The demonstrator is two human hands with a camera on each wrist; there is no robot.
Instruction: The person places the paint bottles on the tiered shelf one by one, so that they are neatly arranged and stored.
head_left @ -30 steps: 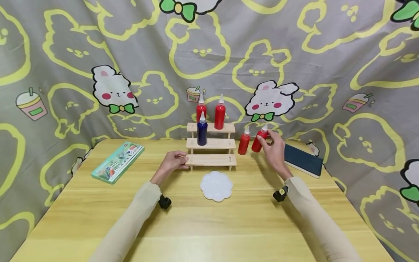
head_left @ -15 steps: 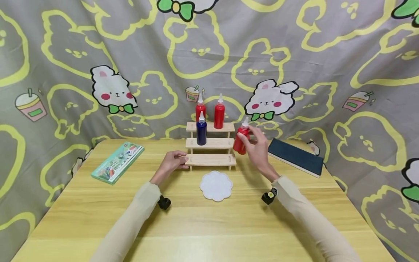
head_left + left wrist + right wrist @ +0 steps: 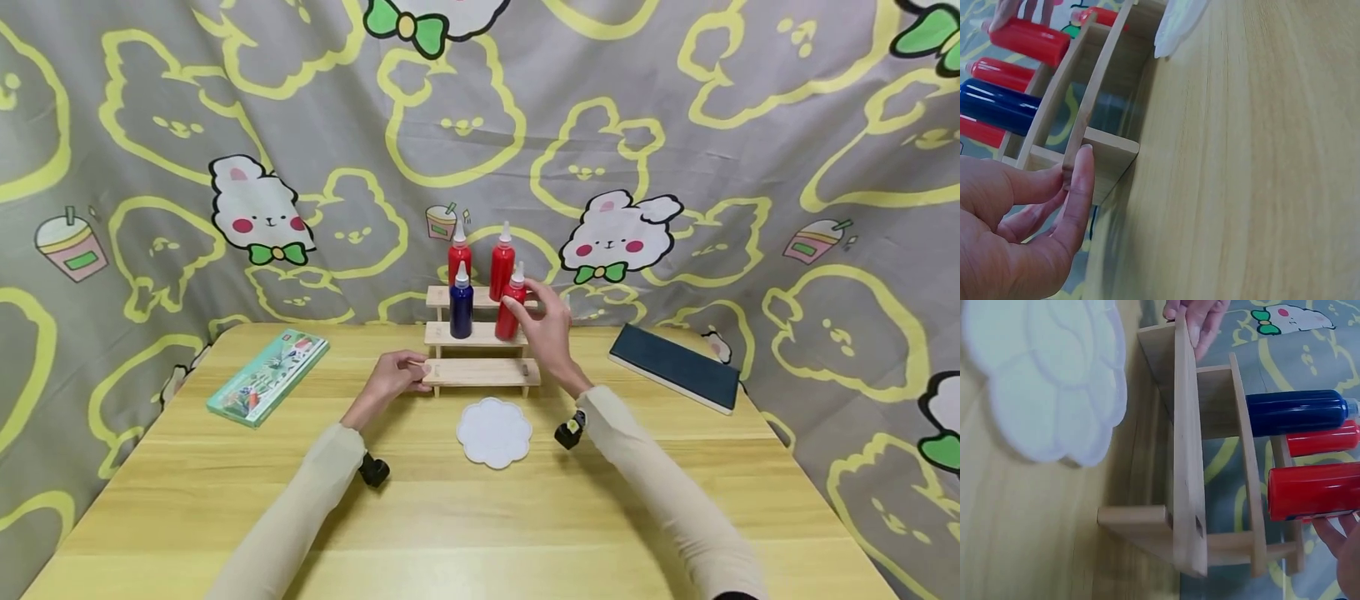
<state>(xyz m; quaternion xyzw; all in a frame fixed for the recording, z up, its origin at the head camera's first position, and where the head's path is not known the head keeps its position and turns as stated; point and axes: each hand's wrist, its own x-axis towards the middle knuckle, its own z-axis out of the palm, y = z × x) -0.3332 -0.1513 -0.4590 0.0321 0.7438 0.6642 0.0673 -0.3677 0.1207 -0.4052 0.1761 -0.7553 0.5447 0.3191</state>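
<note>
My right hand (image 3: 549, 332) grips a red squeeze bottle (image 3: 510, 310) with a white pointed cap, upright at the middle tier of a small wooden step rack (image 3: 483, 372). In the right wrist view the base of the red bottle (image 3: 1310, 490) shows a small gap from the tier's board. My left hand (image 3: 390, 377) pinches the left end of the rack's lowest board between thumb and fingers. A dark blue bottle (image 3: 462, 310) stands on the middle tier. Two red bottles stand on the top tier, one on the right (image 3: 501, 271). Another red bottle (image 3: 1100, 15) shows beyond the rack.
A white flower-shaped coaster (image 3: 494, 433) lies in front of the rack. On the left of the wooden table (image 3: 465, 533) is a green illustrated box (image 3: 268, 377); on the right, a dark blue notebook (image 3: 675, 367). A patterned curtain (image 3: 330, 108) hangs right behind.
My right hand has carried the red bottle left from the table's right side, past another red bottle, to the rack's middle tier. The left hand stays on the lowest board.
</note>
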